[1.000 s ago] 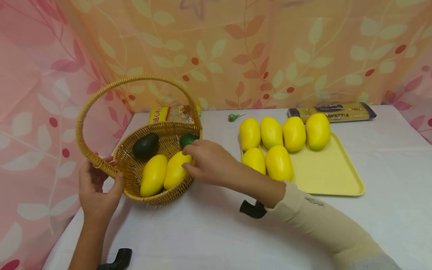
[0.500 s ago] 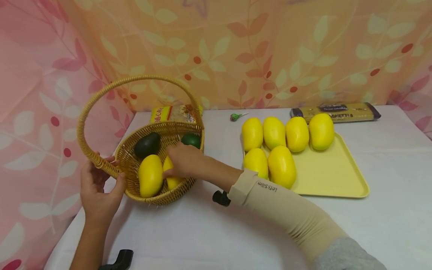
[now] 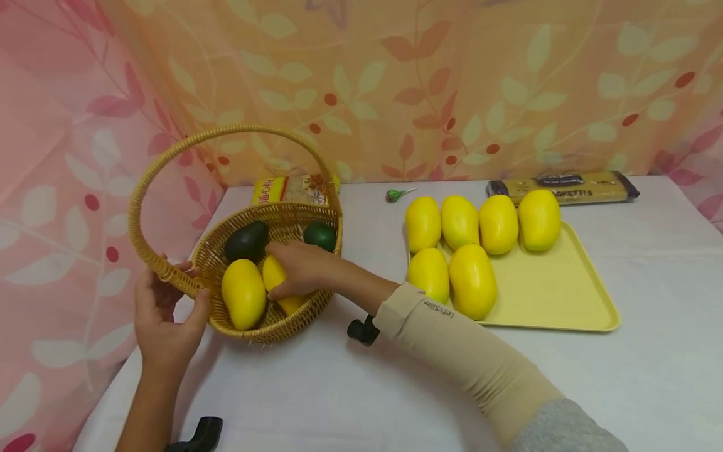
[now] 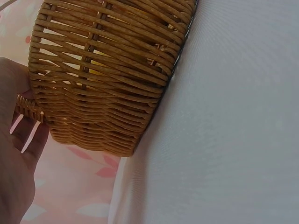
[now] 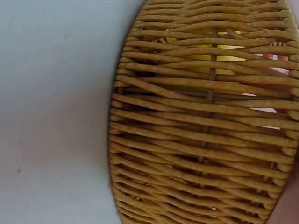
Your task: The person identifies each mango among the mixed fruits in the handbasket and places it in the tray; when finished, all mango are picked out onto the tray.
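A wicker basket (image 3: 277,335) with a tall hoop handle stands at the left. My left hand (image 3: 168,317) grips its left rim at the foot of the handle; the left wrist view shows those fingers (image 4: 35,144) beside the woven wall. Reaching over the basket's right side, my right hand (image 3: 302,267) grips a yellow mango (image 3: 273,274), partly covered by the fingers. Left of it, inside the basket, lies another mango (image 3: 244,295). A dark avocado (image 3: 246,242) and a green oval fruit (image 3: 320,235) lie behind them. In the right wrist view the basket wall (image 5: 201,135) hides most of the hand.
Several mangoes (image 3: 472,282) sit in two rows on a yellow tray (image 3: 548,289) at the right. A spaghetti packet (image 3: 593,188) lies behind it, a lollipop (image 3: 394,195) in the back middle, and a yellow food packet (image 3: 290,190) behind the basket.
My right hand has moved left and down into the basket, onto the right mango, and shifted it left. The left mango has moved slightly left and turned. My left hand stays at the rim.
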`<move>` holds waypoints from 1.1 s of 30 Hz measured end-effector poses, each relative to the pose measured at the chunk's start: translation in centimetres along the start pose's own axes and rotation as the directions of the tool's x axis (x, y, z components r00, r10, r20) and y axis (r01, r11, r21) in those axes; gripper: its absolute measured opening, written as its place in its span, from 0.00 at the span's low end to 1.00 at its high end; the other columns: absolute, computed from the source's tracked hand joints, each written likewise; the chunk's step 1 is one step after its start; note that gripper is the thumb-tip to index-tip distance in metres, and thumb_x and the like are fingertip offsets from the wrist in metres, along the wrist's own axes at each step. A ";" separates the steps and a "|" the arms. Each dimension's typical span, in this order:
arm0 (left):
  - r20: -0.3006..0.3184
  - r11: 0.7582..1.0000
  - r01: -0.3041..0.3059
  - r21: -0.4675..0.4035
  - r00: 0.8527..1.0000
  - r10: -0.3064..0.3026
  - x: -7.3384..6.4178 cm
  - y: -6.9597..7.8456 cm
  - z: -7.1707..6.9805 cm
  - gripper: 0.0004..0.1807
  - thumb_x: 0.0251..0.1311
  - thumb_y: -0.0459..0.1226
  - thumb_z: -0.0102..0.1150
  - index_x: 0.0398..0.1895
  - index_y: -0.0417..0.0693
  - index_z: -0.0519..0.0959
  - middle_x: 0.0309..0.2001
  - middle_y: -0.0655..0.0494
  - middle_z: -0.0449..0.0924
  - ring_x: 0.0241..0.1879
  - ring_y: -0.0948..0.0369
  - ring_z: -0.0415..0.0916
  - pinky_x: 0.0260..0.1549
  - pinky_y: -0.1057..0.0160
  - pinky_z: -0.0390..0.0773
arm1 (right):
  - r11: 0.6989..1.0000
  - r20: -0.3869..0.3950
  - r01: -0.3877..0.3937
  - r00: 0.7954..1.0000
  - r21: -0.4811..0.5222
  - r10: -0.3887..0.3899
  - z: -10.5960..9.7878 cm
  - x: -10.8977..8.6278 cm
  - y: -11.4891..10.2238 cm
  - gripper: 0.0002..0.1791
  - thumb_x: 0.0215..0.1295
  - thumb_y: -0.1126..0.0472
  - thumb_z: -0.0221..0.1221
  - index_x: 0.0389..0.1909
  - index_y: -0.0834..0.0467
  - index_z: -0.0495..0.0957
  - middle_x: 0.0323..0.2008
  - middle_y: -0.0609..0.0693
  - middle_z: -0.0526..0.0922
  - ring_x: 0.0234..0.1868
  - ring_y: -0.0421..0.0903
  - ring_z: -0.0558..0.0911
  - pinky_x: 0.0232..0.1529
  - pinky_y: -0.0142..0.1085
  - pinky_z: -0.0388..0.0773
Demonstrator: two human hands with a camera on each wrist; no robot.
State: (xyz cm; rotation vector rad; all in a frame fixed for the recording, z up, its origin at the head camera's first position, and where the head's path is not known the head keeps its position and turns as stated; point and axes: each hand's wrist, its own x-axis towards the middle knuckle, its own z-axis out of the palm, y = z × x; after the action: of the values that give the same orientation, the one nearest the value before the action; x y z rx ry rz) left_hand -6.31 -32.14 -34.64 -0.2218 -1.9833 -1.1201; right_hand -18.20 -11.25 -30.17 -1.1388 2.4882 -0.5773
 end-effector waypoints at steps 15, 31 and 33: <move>-0.006 1.000 0.002 0.025 1.000 -0.002 0.0 0.2 -0.1 0.45 0.42 0.11 0.61 0.70 0.37 0.65 0.54 0.36 0.75 0.53 0.59 0.78 0.56 0.70 0.75 | 0.957 -0.266 0.210 0.952 0.198 -0.154 0.4 -1.2 0.7 0.46 0.56 0.54 0.72 0.73 0.52 0.58 0.60 0.49 0.70 0.52 0.42 0.70 0.42 0.30 0.76; -0.001 1.000 0.005 0.007 1.000 -0.005 -0.1 -0.1 -0.2 0.46 0.42 0.11 0.61 0.71 0.38 0.64 0.55 0.35 0.74 0.53 0.58 0.78 0.56 0.70 0.75 | 0.896 -0.452 0.369 0.862 0.248 -0.230 -0.3 -4.6 1.0 0.48 0.52 0.55 0.75 0.73 0.52 0.61 0.65 0.46 0.67 0.60 0.40 0.67 0.53 0.32 0.75; 0.001 1.000 0.002 0.007 1.000 -0.002 -0.1 -0.1 -0.2 0.46 0.42 0.11 0.61 0.71 0.38 0.64 0.54 0.35 0.74 0.53 0.58 0.78 0.56 0.70 0.75 | 0.889 -0.476 0.385 0.848 0.249 -0.234 -0.5 -5.0 1.1 0.48 0.53 0.55 0.75 0.73 0.52 0.62 0.65 0.47 0.67 0.60 0.41 0.67 0.54 0.34 0.75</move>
State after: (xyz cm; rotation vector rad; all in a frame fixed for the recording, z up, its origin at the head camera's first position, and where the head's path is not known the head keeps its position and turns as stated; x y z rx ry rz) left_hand -6.23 -32.31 -34.74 -0.2171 -1.9884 -1.1144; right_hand -16.03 -6.62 -29.54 -1.4065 2.4067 -1.4379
